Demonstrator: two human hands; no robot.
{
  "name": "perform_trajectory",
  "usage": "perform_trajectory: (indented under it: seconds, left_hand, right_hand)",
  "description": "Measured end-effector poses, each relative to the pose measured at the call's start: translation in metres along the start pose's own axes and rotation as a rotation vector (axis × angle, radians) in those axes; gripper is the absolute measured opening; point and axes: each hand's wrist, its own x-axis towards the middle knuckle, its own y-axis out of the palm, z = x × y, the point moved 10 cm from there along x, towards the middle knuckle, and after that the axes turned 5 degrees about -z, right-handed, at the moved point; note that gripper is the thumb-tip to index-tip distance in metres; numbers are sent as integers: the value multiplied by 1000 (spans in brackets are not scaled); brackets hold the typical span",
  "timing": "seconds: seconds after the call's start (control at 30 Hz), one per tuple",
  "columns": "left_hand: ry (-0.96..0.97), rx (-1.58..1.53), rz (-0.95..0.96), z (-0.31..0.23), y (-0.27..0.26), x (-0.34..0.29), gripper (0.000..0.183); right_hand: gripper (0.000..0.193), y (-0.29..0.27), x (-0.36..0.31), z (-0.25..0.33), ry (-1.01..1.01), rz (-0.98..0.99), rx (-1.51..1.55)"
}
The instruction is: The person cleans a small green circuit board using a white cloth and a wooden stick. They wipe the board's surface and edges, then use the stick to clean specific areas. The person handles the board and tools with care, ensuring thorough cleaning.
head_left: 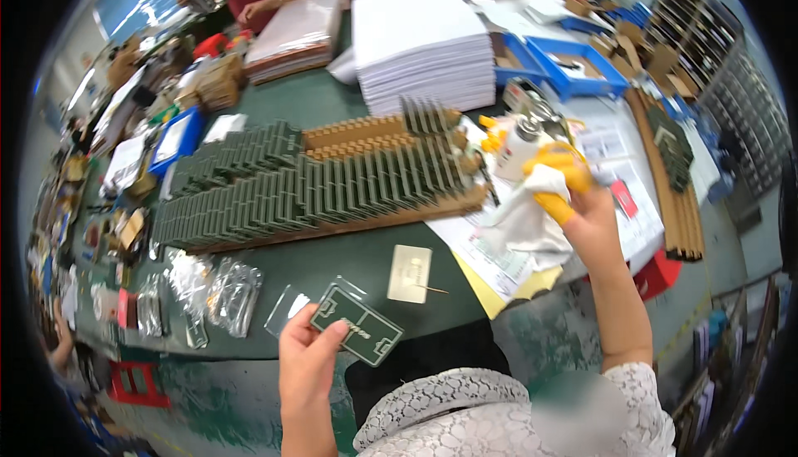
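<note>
A flat dark green rectangular panel (pixel 359 330) with pale line markings is pinched between the thumb and fingers of my left hand (pixel 309 349), tilted in front of my lap. My right hand (pixel 573 191), with yellow covers on its fingers, is closed around a white cloth (pixel 539 220) that hangs down over the papers. Just beyond that hand stands a white bottle (pixel 519 145) with a metal top. A small cream card (pixel 410 274) lies on the table, with a thin stick across its lower edge. Clear plastic film (pixel 287 309) sits beside the held panel.
A long cardboard rack (pixel 332 233) holds several rows of upright dark green panels (pixel 374 179). Behind it rises a tall stack of white sheets (pixel 422 41). Clear bags (pixel 233 291) lie at left, blue trays (pixel 578 66) at back right. People work across the table.
</note>
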Motion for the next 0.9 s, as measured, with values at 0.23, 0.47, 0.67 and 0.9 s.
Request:
perform_trajectory:
  seconds: [0.23, 0.47, 0.67, 0.9]
  left_hand:
    - [19, 34, 0, 0, 0, 5, 25]
    - [8, 76, -23, 4, -2, 7, 30]
    - [4, 79, 14, 3, 0, 10, 30]
    - [0, 102, 19, 5, 0, 13, 28]
  right_hand:
    - [35, -5, -7, -17, 243, 113, 307]
    - [26, -24, -14, -37, 300, 91, 202]
    - [30, -21, -15, -30, 313, 64, 311]
    - [22, -27, -23, -98, 439, 91, -70]
